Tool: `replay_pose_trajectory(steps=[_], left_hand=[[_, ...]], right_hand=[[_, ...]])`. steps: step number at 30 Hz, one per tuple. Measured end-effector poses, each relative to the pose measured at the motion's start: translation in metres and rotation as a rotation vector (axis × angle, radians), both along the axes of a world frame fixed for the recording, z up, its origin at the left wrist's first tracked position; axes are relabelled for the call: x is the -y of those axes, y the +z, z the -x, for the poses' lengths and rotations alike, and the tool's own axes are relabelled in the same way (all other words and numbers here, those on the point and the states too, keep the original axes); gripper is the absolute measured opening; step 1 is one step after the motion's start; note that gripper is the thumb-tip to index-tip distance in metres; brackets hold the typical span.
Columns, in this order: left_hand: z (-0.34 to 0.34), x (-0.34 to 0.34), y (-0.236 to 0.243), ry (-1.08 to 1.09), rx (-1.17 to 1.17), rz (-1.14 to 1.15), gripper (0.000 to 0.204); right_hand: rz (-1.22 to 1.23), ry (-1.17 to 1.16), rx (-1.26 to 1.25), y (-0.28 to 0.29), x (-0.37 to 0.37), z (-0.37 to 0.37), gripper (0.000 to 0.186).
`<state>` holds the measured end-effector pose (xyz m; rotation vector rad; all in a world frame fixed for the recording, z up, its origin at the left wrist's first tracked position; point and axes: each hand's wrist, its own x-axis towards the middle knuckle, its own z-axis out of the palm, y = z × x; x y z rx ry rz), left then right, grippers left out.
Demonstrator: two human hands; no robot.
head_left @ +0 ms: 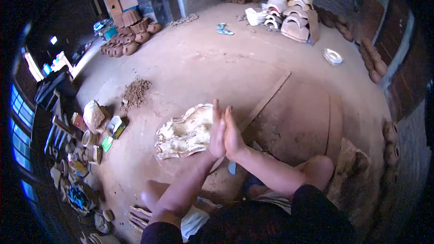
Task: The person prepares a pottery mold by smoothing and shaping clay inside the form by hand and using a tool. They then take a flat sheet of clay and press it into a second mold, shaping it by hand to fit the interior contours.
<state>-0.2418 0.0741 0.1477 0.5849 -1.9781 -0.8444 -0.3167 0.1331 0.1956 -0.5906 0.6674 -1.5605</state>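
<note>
My left hand [217, 133] and my right hand [233, 135] are pressed palm to palm in front of me, fingers stretched out and pointing away from me; whatever might lie between the palms is hidden. Just left of them a cream-coloured mould [178, 142] with wavy edges and a lumpy hollowed face lies on the dusty floor [190, 81], partly behind my left hand. A long wooden strip [266, 101] runs diagonally under and beyond my hands. A small light-blue flat piece [232, 167] shows below my right wrist.
Crumbled clay [135, 90] lies ahead-left. Containers and tools [92, 153] crowd the left side. Clay pots [129, 45] stand at the back left, stacked arched moulds [296, 29] at the back right, more pots [389, 138] along the right wall. A white ring [333, 57] and sandals [224, 30] lie ahead.
</note>
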Motion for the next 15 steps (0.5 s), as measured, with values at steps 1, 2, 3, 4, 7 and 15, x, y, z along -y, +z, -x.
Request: replay_pose_trajectory(steps=[1, 2, 3, 4, 7, 15], left_hand=[[0.001, 0.011, -0.016, 0.042, 0.026, 0.155, 0.064], [-0.007, 0.017, -0.026, 0.074, 0.035, 0.080, 0.065], [-0.013, 0.023, -0.029, 0.103, 0.040, 0.016, 0.067], [-0.021, 0.027, -0.035, -0.109, -0.215, -0.395, 0.069], [-0.022, 0.005, 0.023, -0.417, -0.541, -1.005, 0.093], [-0.287, 0.034, 0.132, -0.168, -0.814, -0.584, 0.097]], right_hand=[[0.103, -0.049, -0.147, -0.006, 0.008, 0.004, 0.081], [0.188, -0.080, -0.282, -0.010, 0.014, 0.002, 0.079], [0.285, -0.201, -0.517, 0.003, 0.007, -0.005, 0.087], [0.294, -0.178, -0.521, -0.002, 0.009, -0.010, 0.087], [0.762, -0.354, -1.310, -0.040, 0.028, 0.021, 0.111], [0.268, -0.165, -1.747, -0.095, 0.045, 0.061, 0.049]])
